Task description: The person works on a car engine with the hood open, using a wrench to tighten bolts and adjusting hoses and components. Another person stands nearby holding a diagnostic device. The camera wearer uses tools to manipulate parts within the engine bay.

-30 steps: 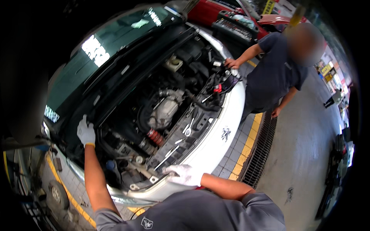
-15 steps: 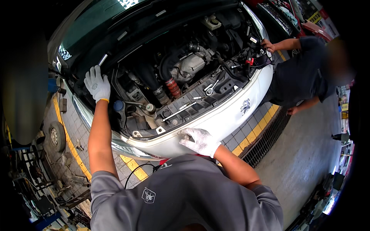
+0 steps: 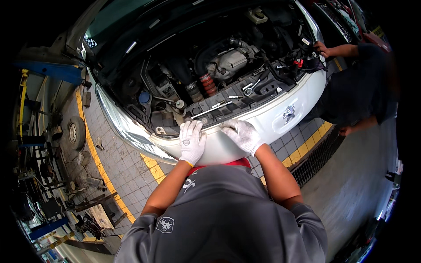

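Dark front panel [image 3: 267, 87], wrench [image 3: 249, 91], long bar [image 3: 211, 110] and short rods [image 3: 235, 97] on it, tiled floor [image 3: 115, 136], wheel [image 3: 76, 133] on tiles

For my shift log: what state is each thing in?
Left hand: gloved, fingers extended over the white bumper
Right hand: gloved, fingers curled at the bumper's edge
Engine: exposed
Blue cap: on
Wrench: lying unheld on black panel
Silver rod: lying there, unheld
Wheel: detached, on the floor
Co-worker's hand: bare, near the bumper's far end
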The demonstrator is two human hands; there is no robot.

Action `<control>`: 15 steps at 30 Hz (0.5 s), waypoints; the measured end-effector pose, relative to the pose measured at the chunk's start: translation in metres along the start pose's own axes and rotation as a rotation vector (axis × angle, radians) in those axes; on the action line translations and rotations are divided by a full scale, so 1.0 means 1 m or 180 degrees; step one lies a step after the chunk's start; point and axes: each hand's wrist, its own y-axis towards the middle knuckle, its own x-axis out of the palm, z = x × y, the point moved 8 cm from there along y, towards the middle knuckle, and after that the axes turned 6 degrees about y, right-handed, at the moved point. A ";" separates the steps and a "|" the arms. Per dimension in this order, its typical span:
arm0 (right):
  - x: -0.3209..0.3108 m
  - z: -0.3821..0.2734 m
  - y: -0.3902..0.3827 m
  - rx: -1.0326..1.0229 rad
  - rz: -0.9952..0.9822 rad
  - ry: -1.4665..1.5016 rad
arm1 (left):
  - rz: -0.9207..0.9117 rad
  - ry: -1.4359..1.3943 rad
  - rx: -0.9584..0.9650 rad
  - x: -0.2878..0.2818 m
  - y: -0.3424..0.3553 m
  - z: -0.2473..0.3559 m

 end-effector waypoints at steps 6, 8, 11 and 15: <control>-0.084 0.049 0.058 0.0232 0.0723 -0.0824 | -0.0354 -0.0007 0.0153 -0.007 -0.012 -0.001; -0.098 0.067 0.089 0.0214 0.0637 -0.1263 | -0.0458 0.0024 0.0121 -0.005 -0.008 0.001; -0.115 0.074 0.130 -0.0197 0.0672 -0.2111 | -0.0182 -0.0107 -0.0181 -0.005 -0.009 0.001; -0.124 0.086 0.161 -0.0293 0.0390 -0.2670 | -0.0195 -0.0148 -0.0428 -0.004 -0.005 0.008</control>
